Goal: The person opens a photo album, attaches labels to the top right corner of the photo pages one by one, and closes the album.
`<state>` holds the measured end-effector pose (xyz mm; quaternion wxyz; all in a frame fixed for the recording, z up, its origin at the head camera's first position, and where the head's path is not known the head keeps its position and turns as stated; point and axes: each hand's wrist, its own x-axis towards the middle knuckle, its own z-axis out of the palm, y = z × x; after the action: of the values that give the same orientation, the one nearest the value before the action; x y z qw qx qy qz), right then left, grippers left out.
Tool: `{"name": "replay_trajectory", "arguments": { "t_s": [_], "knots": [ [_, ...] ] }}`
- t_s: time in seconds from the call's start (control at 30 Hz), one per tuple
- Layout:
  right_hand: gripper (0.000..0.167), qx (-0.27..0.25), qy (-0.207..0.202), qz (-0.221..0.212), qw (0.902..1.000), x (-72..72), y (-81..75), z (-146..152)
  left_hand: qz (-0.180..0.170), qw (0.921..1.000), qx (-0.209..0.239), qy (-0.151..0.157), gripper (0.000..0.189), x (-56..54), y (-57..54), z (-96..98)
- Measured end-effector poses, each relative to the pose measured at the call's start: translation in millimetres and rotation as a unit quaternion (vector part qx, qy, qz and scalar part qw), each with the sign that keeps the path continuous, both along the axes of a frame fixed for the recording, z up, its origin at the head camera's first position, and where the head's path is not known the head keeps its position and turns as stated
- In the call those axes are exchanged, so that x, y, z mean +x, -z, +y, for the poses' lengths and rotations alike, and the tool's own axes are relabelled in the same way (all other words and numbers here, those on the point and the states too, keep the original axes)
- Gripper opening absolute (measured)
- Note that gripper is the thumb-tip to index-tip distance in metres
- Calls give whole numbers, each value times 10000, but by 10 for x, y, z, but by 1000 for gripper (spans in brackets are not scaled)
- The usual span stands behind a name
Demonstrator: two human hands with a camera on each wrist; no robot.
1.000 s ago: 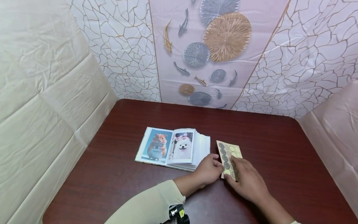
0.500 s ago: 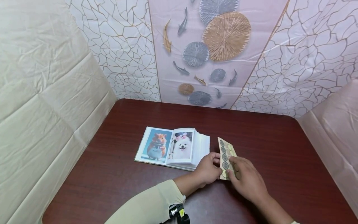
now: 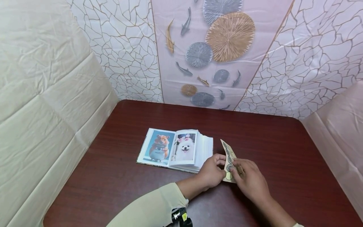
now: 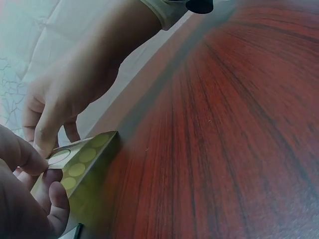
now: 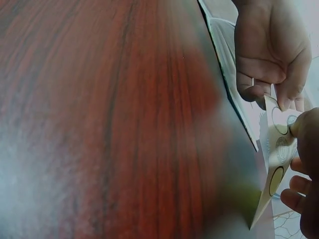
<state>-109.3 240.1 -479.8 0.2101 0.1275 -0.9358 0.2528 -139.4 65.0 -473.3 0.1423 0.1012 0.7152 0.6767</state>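
A cream sheet of round stickers (image 3: 229, 177), with dark-ringed and yellow circles, is held up at the right of the photo album (image 3: 181, 148). My left hand (image 3: 211, 171) pinches its near left edge between thumb and fingers. On the other side my right hand (image 3: 250, 179) grips the sheet, thumb on its face and fingers behind, and the sheet is bent. The left wrist view shows yellow circles through the sheet (image 4: 87, 155) between both hands. In the right wrist view the sheet (image 5: 277, 149) curves from the left hand's fingertips to the right hand's.
The album lies open on the dark red-brown table (image 3: 127, 189), showing a hamster picture and a white dog picture. Patterned cloth (image 3: 198, 78) hangs behind the table, with pale cloth (image 3: 56, 94) on the left. A small black device (image 3: 181, 216) sits by the left sleeve.
The sticker sheet was flatter a second ago; it has been lifted and bent, its right side folding back. My right hand has drawn its fingers in on it; the left hand has barely moved.
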Motion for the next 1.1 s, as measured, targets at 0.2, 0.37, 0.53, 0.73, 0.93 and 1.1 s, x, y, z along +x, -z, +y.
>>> {"name": "replay_trajectory", "arguments": {
  "t_s": [0.2,0.37,0.53,0.73,0.93,1.1],
  "knots": [
    [23,-126,-32,344,9993,-20,-16,-26,154,9998,-100,1,52,11,-2,9],
    [21,-245,-26,427,9988,-30,-34,-29,219,9995,-232,-16,52,10,7,14],
    [19,-336,-60,483,9983,-33,-66,-21,362,9986,-373,-6,53,9,14,14],
    [18,-391,31,413,9984,-30,-87,-31,503,9972,-551,26,53,18,3,1],
    [13,-399,124,301,9987,-30,-88,-39,482,9971,-591,79,52,26,-13,-8],
    [13,-474,188,178,9985,-27,-91,-43,425,9976,-538,85,52,24,-6,5]
  ]
}}
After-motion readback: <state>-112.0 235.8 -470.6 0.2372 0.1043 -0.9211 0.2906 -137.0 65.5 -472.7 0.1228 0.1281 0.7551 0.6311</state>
